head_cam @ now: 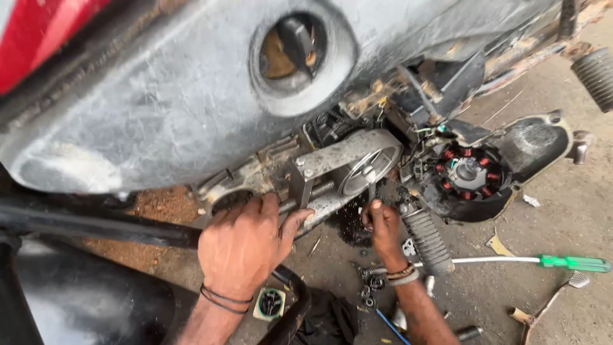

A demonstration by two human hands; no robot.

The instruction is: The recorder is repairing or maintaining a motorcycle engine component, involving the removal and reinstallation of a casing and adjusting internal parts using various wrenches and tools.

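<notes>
A: Where are the hands?

B: Left hand [246, 246] is clamped around the grey engine casing [332, 169] under the scooter body [159, 96], fingers curled over the lower bar, thumb out. Looks like it braces the casing so it doesn't shift.

A: Right?

B: Right hand [382, 223] is closed on a small tool [370, 182], pointing up into the round opening [367, 169] at the casing's end. Tool type I can't tell, only a short metal shank shows. Grip is narrow, fingertips only, which suits a fine job in a tight spot.

A: What's beside it?

B: Just right of the opening, the stator [469, 171] sits exposed: ring of red-wound coils in a dark housing, cover off. A ribbed black footpeg [426, 241] hangs below it, near the right wrist.

A: Floor?

B: Dirt and concrete. Dark oil patch [348, 223] directly under the casing, so drips land there. Small bearings and nuts [371, 281] lie in a cluster by the right forearm, within reach. A green-handled screwdriver [571, 262] lies well to the right, shaft pointing toward the work. A kick lever [552, 300] lies below it.

A: Any packs or labels?

B: One: a small square pale card pack [270, 303] with a dark round part in it, green edging, on the floor between the forearms. Print is too small to tell. A red panel [45, 32] shows top left, no label visible.
</notes>
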